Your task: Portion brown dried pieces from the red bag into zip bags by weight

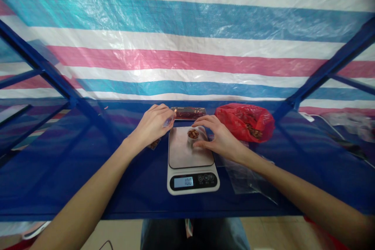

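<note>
A digital kitchen scale (191,158) lies in front of me, its display reading 10.0. On its metal plate stands a small white cup (193,140) filled with brown, nut-like pieces (193,133). My right hand (216,136) reaches over the plate from the right, thumb and index finger apart at the cup's side; whether they touch it I cannot tell. Left of the plate, my left hand (158,122) is closed around a small piece of clear plastic (168,121), perhaps a little bag. Below that hand lies a small clear packet (154,144) with brown contents.
Behind the scale is a dark, flat box (188,113). To the right sits an opened red plastic bag (246,122) with brown pieces inside. Clear plastic bags (249,177) lie under my right forearm. Blue metal bars flank the blue table (131,195); a striped sheet (187,60) hangs behind.
</note>
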### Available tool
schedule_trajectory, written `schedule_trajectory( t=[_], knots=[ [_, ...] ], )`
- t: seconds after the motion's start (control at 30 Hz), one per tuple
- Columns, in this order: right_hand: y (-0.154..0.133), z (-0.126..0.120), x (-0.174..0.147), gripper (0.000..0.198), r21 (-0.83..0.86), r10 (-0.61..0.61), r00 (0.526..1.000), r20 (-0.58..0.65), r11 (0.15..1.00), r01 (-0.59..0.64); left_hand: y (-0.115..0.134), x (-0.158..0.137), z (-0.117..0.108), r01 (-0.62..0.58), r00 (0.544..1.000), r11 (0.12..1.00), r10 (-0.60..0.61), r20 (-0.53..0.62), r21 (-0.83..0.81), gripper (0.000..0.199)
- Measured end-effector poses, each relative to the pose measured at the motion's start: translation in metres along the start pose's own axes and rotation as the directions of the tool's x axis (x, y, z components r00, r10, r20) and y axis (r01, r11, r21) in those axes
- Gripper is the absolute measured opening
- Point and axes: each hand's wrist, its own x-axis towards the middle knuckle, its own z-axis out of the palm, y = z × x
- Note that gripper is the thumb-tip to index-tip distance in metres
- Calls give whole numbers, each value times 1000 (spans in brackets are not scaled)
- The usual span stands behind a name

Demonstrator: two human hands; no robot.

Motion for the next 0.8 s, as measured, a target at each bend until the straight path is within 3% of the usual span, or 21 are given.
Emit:
schedule_trajectory(
  t=[0.13,0.27,0.37,0.63,0.8],
  knots=[
    [2,5,1,32,68,18,999,-38,998,-15,2,-2,9,-18,998,998,14,-63,-55,22],
    [-2,7,5,27,270,114,993,-31,957,-101,6,-2,13,23,993,996,-34,-113,-92,22],
    [-11,7,15,25,356,88,993,-73,933,-57,8,-3,12,64,990,993,-75,-118,-97,20],
    [-24,11,43,24,370,38,993,-109,929,5,11,-2,8,155,983,981,-164,-76,-115,20],
    [-25,15,49,29,246,7,993,-121,969,23,13,-1,5,189,979,976,-195,-54,-106,21]
  ],
)
